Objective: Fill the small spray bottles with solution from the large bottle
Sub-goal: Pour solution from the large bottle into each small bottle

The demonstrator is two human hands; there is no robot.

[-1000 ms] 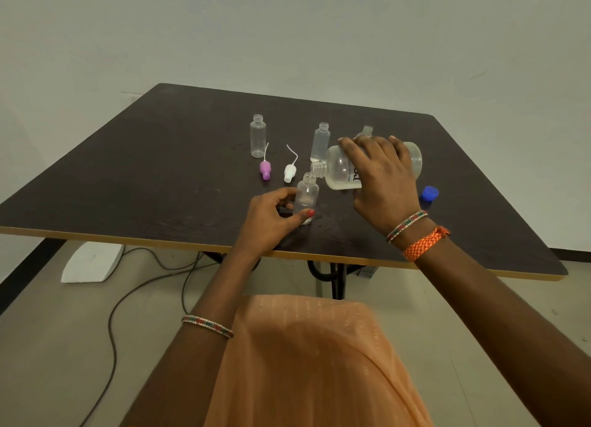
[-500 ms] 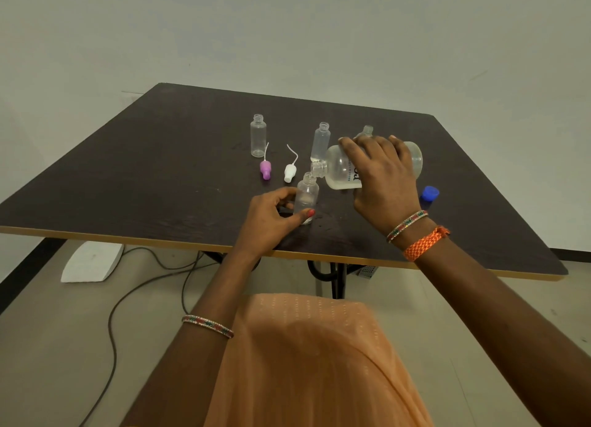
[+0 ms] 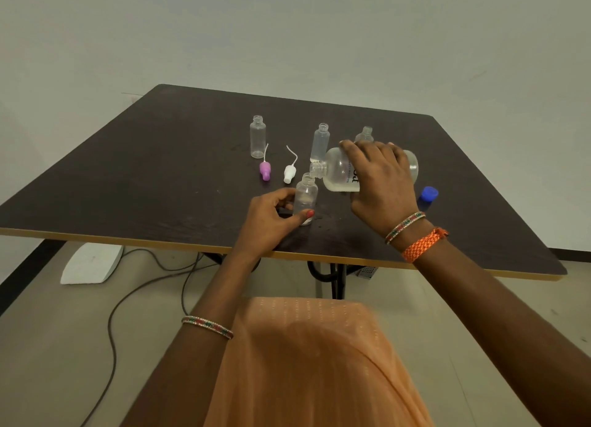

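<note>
My right hand [image 3: 380, 183] grips the large clear bottle [image 3: 339, 172], tipped on its side with its open neck over the mouth of a small clear bottle [image 3: 306, 195]. That small bottle stands upright near the table's front edge, and my left hand [image 3: 271, 222] holds it at the base. Three more small open bottles stand behind: one at the left [image 3: 257, 136], one in the middle [image 3: 320, 142], one [image 3: 365, 134] partly hidden by my right hand. A purple spray top [image 3: 265, 170] and a white spray top [image 3: 289, 172] lie on the table.
A blue cap [image 3: 428, 194] lies right of my right hand. The dark table [image 3: 144, 177] has a tan front edge close to my wrists. Wet spots mark the tabletop beside the held small bottle. Below are cables and a white block [image 3: 91, 263] on the floor.
</note>
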